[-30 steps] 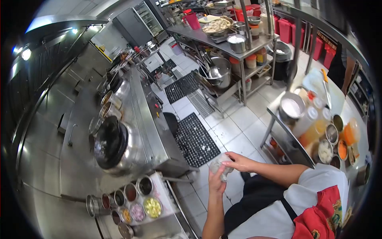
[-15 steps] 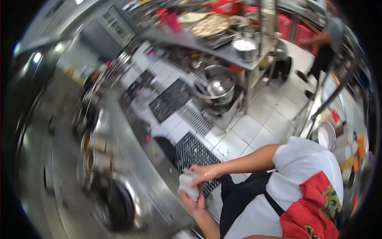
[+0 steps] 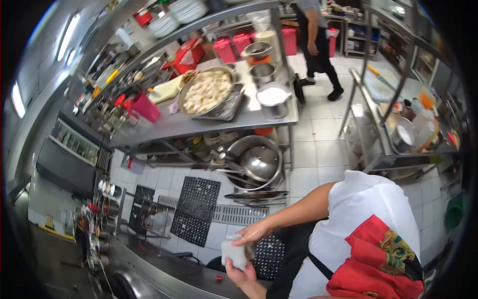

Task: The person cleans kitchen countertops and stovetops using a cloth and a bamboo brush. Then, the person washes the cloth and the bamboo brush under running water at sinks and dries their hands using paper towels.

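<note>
A crumpled whitish cloth (image 3: 233,255) is held between my two hands, low in the centre of the view. My right hand (image 3: 255,231) grips its upper side, with the thumb and fingers pressed on it. From below, my left hand (image 3: 241,272) is closed round the lower side, its thumb against the cloth. Part of each hand's fingers is hidden by the cloth. Both hands are near the edge of the steel cooking counter (image 3: 174,274), above the floor.
A steel worktable (image 3: 169,123) bears a large pan of pale food pieces (image 3: 208,92) and a white-filled pot (image 3: 273,96). Beneath stands a big metal bowl (image 3: 259,162). Black mats (image 3: 195,209) lie on the floor. Another person (image 3: 316,45) stands at the back.
The view has swung right toward the worktable. My hands have moved from above the tiles and mat to beside the counter, still holding the cloth. The other person shows more fully.
</note>
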Demonstrator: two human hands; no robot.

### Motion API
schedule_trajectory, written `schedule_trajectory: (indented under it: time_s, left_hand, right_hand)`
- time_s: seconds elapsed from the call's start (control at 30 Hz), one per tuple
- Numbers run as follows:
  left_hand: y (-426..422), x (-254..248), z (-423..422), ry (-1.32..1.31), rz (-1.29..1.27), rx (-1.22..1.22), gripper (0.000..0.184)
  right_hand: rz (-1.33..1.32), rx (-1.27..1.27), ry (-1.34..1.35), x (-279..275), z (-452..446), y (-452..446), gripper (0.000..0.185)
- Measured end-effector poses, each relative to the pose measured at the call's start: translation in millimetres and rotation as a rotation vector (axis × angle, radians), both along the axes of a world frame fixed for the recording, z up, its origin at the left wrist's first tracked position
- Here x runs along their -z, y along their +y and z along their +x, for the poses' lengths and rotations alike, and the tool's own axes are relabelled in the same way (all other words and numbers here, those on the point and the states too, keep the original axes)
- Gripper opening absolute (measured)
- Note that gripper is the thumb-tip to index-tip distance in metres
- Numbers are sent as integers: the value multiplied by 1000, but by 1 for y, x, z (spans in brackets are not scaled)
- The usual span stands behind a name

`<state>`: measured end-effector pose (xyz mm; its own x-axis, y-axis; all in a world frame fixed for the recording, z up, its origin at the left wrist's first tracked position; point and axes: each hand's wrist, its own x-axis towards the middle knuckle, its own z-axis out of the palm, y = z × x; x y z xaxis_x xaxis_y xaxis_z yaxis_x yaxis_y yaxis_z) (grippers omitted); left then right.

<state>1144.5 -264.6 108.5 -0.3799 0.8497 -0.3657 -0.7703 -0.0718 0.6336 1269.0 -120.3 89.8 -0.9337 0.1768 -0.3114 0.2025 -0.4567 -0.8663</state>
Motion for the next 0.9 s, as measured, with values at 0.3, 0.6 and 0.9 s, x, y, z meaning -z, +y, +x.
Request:
schedule_trajectory:
  time_s: [0.3,0.6,0.9]
  left_hand:
    - [101,16,-184,103,-46,-147,44]
    - [226,26,-405,552,-413,63,34]
    - [554,122,-556,1227,-682,16,44]
  right_hand:
    - [487,108,-176,11,-208,140,50]
    - [682,728,-330,-5,-295,377,28]
    - [791,950,-614,115,-388,587,51]
